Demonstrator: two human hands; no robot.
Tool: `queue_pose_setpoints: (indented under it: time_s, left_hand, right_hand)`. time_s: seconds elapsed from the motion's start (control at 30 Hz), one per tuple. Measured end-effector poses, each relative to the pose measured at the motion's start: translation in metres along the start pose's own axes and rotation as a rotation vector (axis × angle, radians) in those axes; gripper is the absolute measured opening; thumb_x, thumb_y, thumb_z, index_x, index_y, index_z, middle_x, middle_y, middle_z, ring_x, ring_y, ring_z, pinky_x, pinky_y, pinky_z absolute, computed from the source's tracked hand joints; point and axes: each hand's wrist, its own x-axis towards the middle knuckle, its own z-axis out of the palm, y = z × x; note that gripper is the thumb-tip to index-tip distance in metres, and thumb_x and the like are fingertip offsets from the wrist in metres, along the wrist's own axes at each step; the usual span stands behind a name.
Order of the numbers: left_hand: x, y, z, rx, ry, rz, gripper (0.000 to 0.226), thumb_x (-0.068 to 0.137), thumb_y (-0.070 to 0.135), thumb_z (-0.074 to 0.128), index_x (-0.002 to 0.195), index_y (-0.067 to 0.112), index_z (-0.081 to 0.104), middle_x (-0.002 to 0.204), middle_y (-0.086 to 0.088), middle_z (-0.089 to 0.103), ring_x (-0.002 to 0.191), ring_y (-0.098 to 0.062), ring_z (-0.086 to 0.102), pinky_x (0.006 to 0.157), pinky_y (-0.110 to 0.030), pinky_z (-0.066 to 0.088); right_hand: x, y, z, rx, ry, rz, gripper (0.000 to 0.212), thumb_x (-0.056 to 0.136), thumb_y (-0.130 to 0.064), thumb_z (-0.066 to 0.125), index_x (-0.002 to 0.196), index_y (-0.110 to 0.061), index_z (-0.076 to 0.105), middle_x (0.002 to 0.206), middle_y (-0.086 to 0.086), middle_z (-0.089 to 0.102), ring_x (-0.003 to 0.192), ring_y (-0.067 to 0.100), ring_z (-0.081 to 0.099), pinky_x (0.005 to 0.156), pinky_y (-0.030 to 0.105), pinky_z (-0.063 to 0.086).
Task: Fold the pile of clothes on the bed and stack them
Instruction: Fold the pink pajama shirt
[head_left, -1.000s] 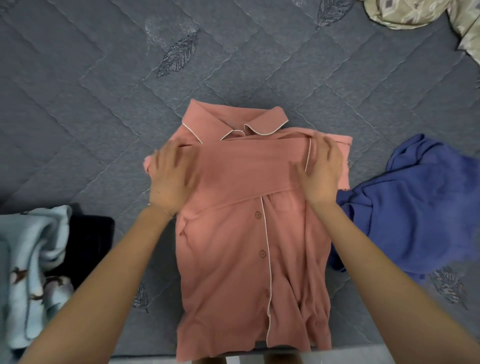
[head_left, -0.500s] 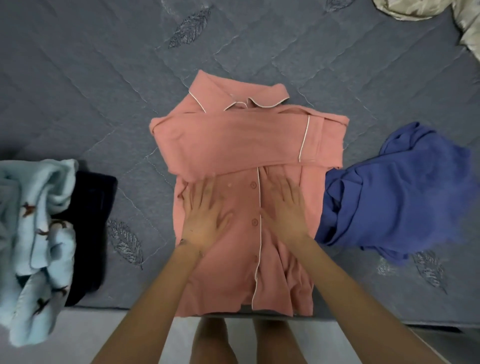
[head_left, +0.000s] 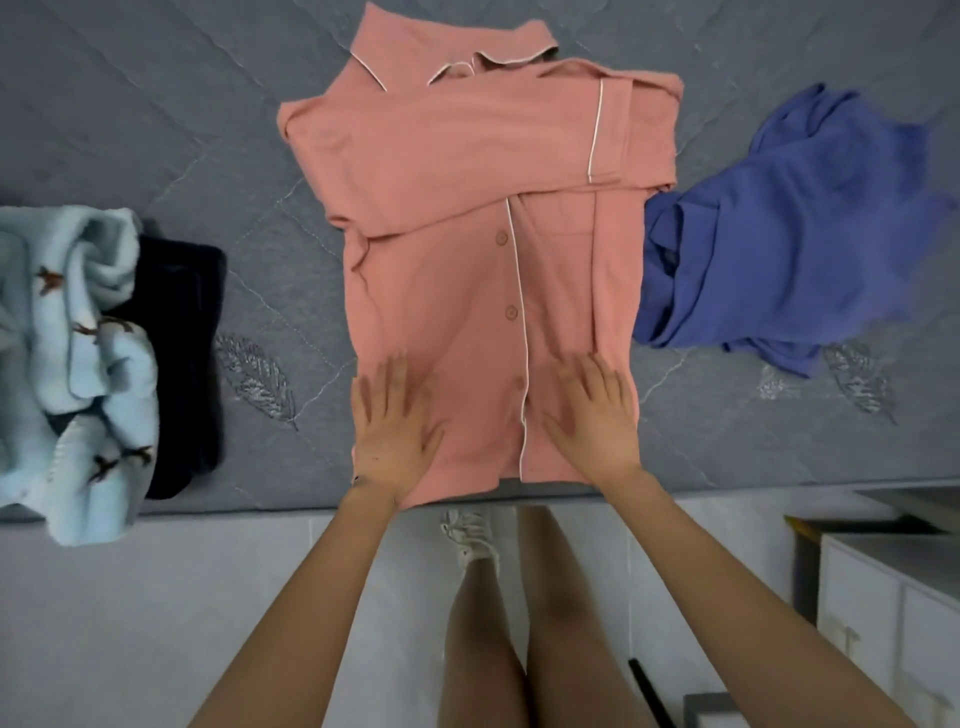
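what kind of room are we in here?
Most likely a home bedroom. A grey quilted bedspread with stitched leaves covers the bed, loose clothes lie on it (pink shirt, blue garment, light blue fleece), and a white cabinet stands on the pale floor beside it.

- I count four garments: one pink shirt (head_left: 483, 291), one blue garment (head_left: 789, 234), one pale fleece (head_left: 67, 374), one dark item (head_left: 182, 364).
- I count two hands: left hand (head_left: 395, 431), right hand (head_left: 592, 421).

Salmon-pink shirt (head_left: 467, 291) with white piping; blue garment (head_left: 789, 234); pale-blue fleece (head_left: 78, 364) with brown figures; grey quilted bedspread (head_left: 156, 104), leaf motifs.
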Motion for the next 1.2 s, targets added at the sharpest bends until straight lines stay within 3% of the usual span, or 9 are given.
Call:
queue_pose_setpoints:
  time_s: [0.27, 0.43, 0.57, 0.7, 0.8, 0.9, 1.0, 1.13, 1.2]
  left_hand:
    - [-0.048, -0.011, 0.011, -0.689, 0.057, -0.526, 0.072, 0.093, 0.024, 0.064, 0.151, 0.003, 0.026, 0.149, -0.022, 0.035, 0.136, -0.037, 0.031, 0.115, -0.048, 0.025]
    - [-0.049, -0.006, 0.002, -0.975, 0.000, -0.720, 0.051, 0.092, 0.018, 0.065, 0.134, 0.003, 0.040, 0.122, -0.007, 0.053, 0.108, -0.021, 0.054, 0.091, -0.028, 0.041]
    - [-0.049, 0.001, 0.001, -1.051, -0.076, -0.887, 0.046, 0.087, 0.020, 0.071, 0.122, 0.003, 0.047, 0.109, -0.005, 0.057, 0.098, -0.023, 0.058, 0.081, -0.029, 0.042]
    - [-0.058, 0.011, 0.000, -1.149, -0.163, -0.918, 0.022, 0.088, 0.017, 0.068, 0.108, 0.011, 0.062, 0.100, 0.000, 0.063, 0.099, -0.023, 0.060, 0.082, -0.031, 0.047]
    - [-0.061, 0.018, -0.012, -1.296, -0.048, -0.868, 0.007, 0.087, 0.021, 0.068, 0.092, 0.019, 0.062, 0.085, 0.003, 0.066, 0.089, -0.022, 0.064, 0.077, -0.031, 0.049]
    - [-0.051, 0.024, -0.034, -1.347, 0.093, -0.696, 0.013, 0.092, 0.019, 0.066, 0.102, 0.016, 0.059, 0.086, 0.005, 0.064, 0.077, -0.005, 0.063, 0.071, -0.024, 0.052]
    - [-0.022, 0.031, -0.060, -1.426, 0.212, -0.619, 0.011, 0.094, 0.012, 0.063, 0.100, 0.018, 0.055, 0.089, 0.004, 0.057, 0.076, 0.004, 0.055, 0.074, -0.018, 0.047]
    - [0.030, 0.036, -0.091, -1.591, 0.272, -0.638, 0.022, 0.083, 0.034, 0.069, 0.097, 0.022, 0.056, 0.096, 0.000, 0.056, 0.091, -0.012, 0.055, 0.087, -0.038, 0.046]
    - [0.059, 0.038, -0.101, -1.719, 0.270, -0.630, 0.032, 0.087, 0.029, 0.068, 0.116, 0.019, 0.058, 0.116, -0.005, 0.061, 0.108, -0.020, 0.058, 0.097, -0.042, 0.046]
  right_hand:
    - [-0.038, 0.009, 0.016, 0.276, -0.082, 0.468, 0.095, 0.083, -0.044, 0.072, 0.156, -0.024, 0.014, 0.163, 0.011, 0.004, 0.146, 0.035, 0.016, 0.113, 0.056, 0.026]
    - [-0.031, 0.006, 0.014, 0.515, 0.042, 0.584, 0.090, 0.087, -0.043, 0.069, 0.155, -0.027, 0.013, 0.162, 0.009, 0.009, 0.146, 0.031, 0.020, 0.113, 0.050, 0.028]
    - [-0.021, 0.007, 0.009, 0.744, 0.152, 0.829, 0.093, 0.081, -0.020, 0.075, 0.153, -0.014, 0.017, 0.150, 0.016, 0.031, 0.134, 0.033, 0.039, 0.111, 0.046, 0.034]
    - [-0.025, 0.005, 0.012, 0.761, -0.017, 1.016, 0.062, 0.082, -0.026, 0.076, 0.129, 0.000, 0.047, 0.131, 0.018, 0.056, 0.117, 0.036, 0.056, 0.094, 0.041, 0.046]
    - [-0.031, -0.008, 0.010, 0.830, 0.010, 0.977, 0.035, 0.085, -0.029, 0.075, 0.105, -0.003, 0.063, 0.105, 0.014, 0.068, 0.104, 0.033, 0.063, 0.090, 0.041, 0.050]
    - [-0.025, -0.029, -0.002, 1.016, 0.080, 0.874, 0.015, 0.088, -0.025, 0.071, 0.082, -0.015, 0.061, 0.082, 0.000, 0.065, 0.090, 0.024, 0.064, 0.087, 0.038, 0.051]
    - [-0.002, -0.046, -0.022, 1.132, 0.124, 0.824, 0.011, 0.090, -0.025, 0.069, 0.083, -0.020, 0.061, 0.085, -0.001, 0.067, 0.087, 0.019, 0.064, 0.088, 0.039, 0.053]
    - [0.047, -0.057, -0.060, 1.334, 0.146, 0.807, 0.021, 0.090, -0.025, 0.067, 0.105, -0.009, 0.064, 0.098, 0.005, 0.068, 0.090, 0.018, 0.064, 0.092, 0.041, 0.054]
    - [0.073, -0.056, -0.081, 1.422, 0.112, 0.789, 0.013, 0.093, -0.023, 0.065, 0.100, -0.013, 0.062, 0.095, 0.002, 0.066, 0.089, 0.016, 0.063, 0.090, 0.037, 0.054]
